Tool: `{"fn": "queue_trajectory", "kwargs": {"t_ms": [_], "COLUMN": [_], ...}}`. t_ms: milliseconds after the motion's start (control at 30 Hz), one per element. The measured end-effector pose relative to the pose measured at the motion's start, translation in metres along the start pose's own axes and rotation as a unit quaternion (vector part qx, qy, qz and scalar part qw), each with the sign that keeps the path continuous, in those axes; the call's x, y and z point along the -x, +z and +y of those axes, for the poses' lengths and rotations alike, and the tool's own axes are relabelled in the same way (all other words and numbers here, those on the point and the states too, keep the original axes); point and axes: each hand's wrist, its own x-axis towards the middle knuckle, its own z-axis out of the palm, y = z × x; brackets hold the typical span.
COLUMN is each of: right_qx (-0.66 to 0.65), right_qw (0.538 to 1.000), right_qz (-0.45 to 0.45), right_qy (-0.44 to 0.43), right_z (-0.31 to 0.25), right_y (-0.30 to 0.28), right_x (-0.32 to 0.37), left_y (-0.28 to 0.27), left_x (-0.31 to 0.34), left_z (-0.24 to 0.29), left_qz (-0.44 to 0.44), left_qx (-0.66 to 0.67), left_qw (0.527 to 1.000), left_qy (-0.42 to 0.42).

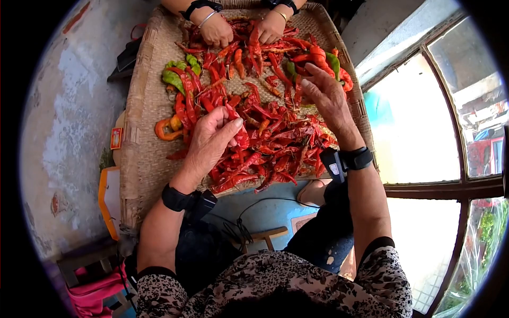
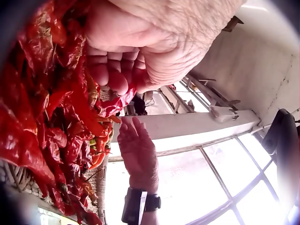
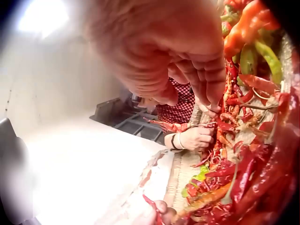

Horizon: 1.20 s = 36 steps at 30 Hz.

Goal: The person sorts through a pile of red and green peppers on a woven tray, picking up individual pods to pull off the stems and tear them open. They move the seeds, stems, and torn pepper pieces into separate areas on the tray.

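My left hand (image 1: 209,139) pinches a wrinkled red chili pepper (image 1: 242,139) between thumb and fingers over the near half of a woven tray (image 1: 132,153). In the left wrist view, the held chili's lower end (image 2: 117,105) hangs below the fingertips. Under that hand lies a thick heap of dried red chilies (image 1: 286,140). Above the tray's right side is my right hand (image 1: 328,98), palm down, its fingers extended with nothing between them. Close beyond its fingertips lie glossy red and orange peppers (image 1: 318,55) and a green one (image 1: 333,64).
Across the tray, another person's two hands (image 1: 216,32) work among red chilies. Green peppers (image 1: 173,78) and an orange pepper (image 1: 168,130) lie along the left side. A wall stands left, a window (image 1: 419,116) right, and a wooden stool (image 1: 265,235) below.
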Motion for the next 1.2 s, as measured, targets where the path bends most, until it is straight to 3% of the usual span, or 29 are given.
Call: {"fn": "queue_trajectory", "kwargs": {"t_ms": [67,133,167,267,300,333,400,467,533,600,667,700,767,800,867,933,967,1000,1067,1100,1133,1200], "right_qx": [0.220,0.288,0.342,0.407,0.462,0.463,0.334,0.308,0.193,-0.057,-0.025,-0.026,0.121,0.119,-0.027,-0.036,0.016,0.016,0.301,0.296,0.251,0.248], "right_qw": [0.964,0.926,0.904,0.880,0.852,0.851,0.905,0.919,0.966,0.996,0.973,0.973,0.910,0.909,0.990,0.999,0.998,0.999,0.945,0.939,0.951,0.932], "right_qz": [-0.119,-0.196,-0.191,-0.222,-0.234,-0.235,-0.183,-0.148,-0.014,-0.061,-0.188,-0.186,-0.364,-0.363,-0.127,0.005,0.022,0.023,-0.072,-0.134,-0.170,-0.183], "right_qy": [-0.096,-0.146,-0.170,-0.105,-0.075,-0.079,-0.190,-0.195,-0.173,0.008,0.134,0.135,0.158,0.164,0.048,-0.032,-0.051,-0.047,-0.106,-0.110,-0.057,-0.192], "right_z": [0.020,0.023,0.031,0.028,0.023,0.022,0.017,0.005,-0.003,-0.011,-0.024,-0.025,-0.023,-0.018,-0.005,-0.006,-0.002,0.000,0.004,0.008,0.011,0.015], "right_y": [0.013,0.031,0.040,0.046,0.048,0.047,0.039,0.031,0.023,0.013,0.004,0.003,0.001,0.002,0.002,0.000,-0.002,-0.003,-0.003,0.004,0.008,0.024], "right_x": [-0.001,0.004,0.007,0.007,0.007,0.007,0.010,0.010,0.013,0.018,0.021,0.021,0.020,0.019,0.011,-0.002,-0.005,-0.003,-0.003,-0.001,0.003,0.007], "left_y": [0.000,0.002,0.001,0.000,-0.002,-0.002,0.000,0.000,-0.001,0.000,0.001,0.002,0.003,0.002,0.002,0.003,0.003,0.004,0.002,0.002,0.003,0.003], "left_x": [0.000,0.000,0.002,0.001,0.001,0.001,0.001,0.001,0.000,0.000,-0.001,-0.001,-0.001,0.000,0.000,-0.001,-0.001,0.000,-0.001,-0.001,-0.001,0.000], "left_z": [0.000,0.004,0.005,0.001,0.000,-0.001,0.001,0.002,0.000,-0.002,-0.004,-0.005,-0.007,-0.006,-0.008,-0.008,-0.006,-0.006,-0.007,-0.006,-0.004,-0.003], "left_qz": [-0.002,-0.001,-0.016,-0.025,-0.030,-0.026,-0.010,-0.005,-0.010,-0.010,-0.011,-0.013,-0.020,-0.027,-0.036,-0.018,-0.018,-0.021,-0.018,-0.018,-0.012,-0.004], "left_qx": [0.004,0.013,0.016,0.019,0.008,0.008,0.005,0.008,-0.011,-0.012,-0.015,-0.014,-0.010,-0.017,-0.022,-0.016,-0.017,-0.016,-0.022,-0.022,-0.012,-0.001], "left_qw": [1.000,1.000,1.000,0.999,0.999,1.000,1.000,1.000,0.999,0.999,0.999,1.000,1.000,0.999,0.999,1.000,1.000,1.000,1.000,1.000,1.000,1.000], "left_qy": [-0.002,-0.002,-0.012,-0.008,-0.008,-0.006,0.018,0.022,0.031,0.029,0.027,0.024,0.014,0.003,-0.012,0.015,0.013,0.009,0.005,0.005,0.006,0.005]}}
